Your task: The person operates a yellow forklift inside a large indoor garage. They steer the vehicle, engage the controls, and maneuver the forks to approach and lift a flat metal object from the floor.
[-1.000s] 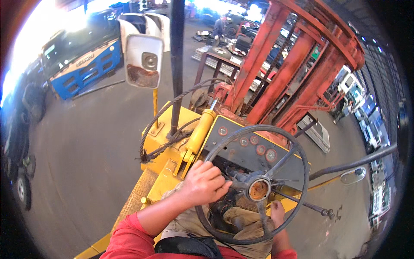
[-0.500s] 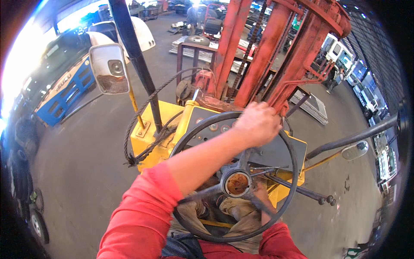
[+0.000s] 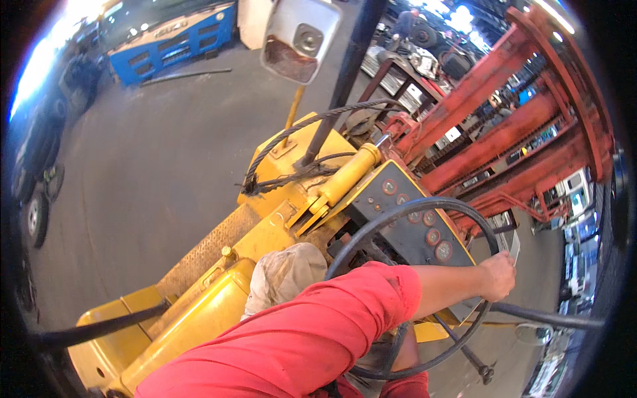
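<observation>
My left arm, in a red sleeve, reaches across to the right side of the black steering wheel (image 3: 458, 203). There my left hand (image 3: 499, 275) is closed round the rim. Only part of my right forearm (image 3: 406, 355) shows, below the left arm and behind the wheel; the right hand's fingers are hidden. Past the wheel stands a dark dashboard (image 3: 378, 222) with several round gauges. A control lever (image 3: 474, 358) with a black knob sticks out at the lower right of the wheel.
The yellow forklift body (image 3: 219, 292) extends left, with a mirror (image 3: 302, 43) and a black post (image 3: 345, 79). Frayed cable (image 3: 312, 118) loops beside it. The red mast (image 3: 504, 159) rises ahead. A blue truck front (image 3: 176, 46) and tyres (image 3: 36, 219) stand left; a person (image 3: 403, 25) is far off.
My left hand has gone from the wheel's top to its right side, still closed on the rim. The view has swung left, showing more of the forklift's left side.
</observation>
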The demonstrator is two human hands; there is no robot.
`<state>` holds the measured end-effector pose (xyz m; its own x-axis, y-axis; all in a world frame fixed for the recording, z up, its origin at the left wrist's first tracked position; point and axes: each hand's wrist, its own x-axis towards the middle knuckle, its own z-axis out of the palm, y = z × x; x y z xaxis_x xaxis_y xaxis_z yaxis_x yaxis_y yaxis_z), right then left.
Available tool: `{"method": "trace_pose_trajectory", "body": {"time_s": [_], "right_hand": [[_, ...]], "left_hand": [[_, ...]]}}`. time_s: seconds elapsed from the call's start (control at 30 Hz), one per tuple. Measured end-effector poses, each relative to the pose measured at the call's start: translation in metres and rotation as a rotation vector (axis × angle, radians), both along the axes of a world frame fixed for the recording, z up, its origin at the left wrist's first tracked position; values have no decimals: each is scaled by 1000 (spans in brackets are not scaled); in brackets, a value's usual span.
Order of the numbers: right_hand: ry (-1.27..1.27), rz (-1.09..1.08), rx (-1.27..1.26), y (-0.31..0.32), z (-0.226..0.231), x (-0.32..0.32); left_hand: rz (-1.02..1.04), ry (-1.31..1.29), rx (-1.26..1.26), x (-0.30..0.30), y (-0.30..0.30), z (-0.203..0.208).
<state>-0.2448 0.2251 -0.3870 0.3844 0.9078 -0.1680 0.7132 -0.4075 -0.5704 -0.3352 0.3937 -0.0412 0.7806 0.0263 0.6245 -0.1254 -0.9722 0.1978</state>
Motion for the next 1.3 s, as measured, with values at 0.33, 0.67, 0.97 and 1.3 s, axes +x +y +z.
{"method": "trace_pose_trajectory", "body": {"time_s": [0.33, 0.67, 0.97, 1.3], "right_hand": [[-7, -310, -352, -27, -7, -3], [99, -387, -282, -78, -33, 21], [-38, -366, 75, -97, -13, -18], [-71, -395, 106, -71, -33, -43]], "left_hand": [[213, -45, -1, -39, 42, 13], [349, -212, -132, -110, 80, 11], [358, -319, -5, -223, 106, -33], [-229, 127, 19, -360, -53, -126]]}}
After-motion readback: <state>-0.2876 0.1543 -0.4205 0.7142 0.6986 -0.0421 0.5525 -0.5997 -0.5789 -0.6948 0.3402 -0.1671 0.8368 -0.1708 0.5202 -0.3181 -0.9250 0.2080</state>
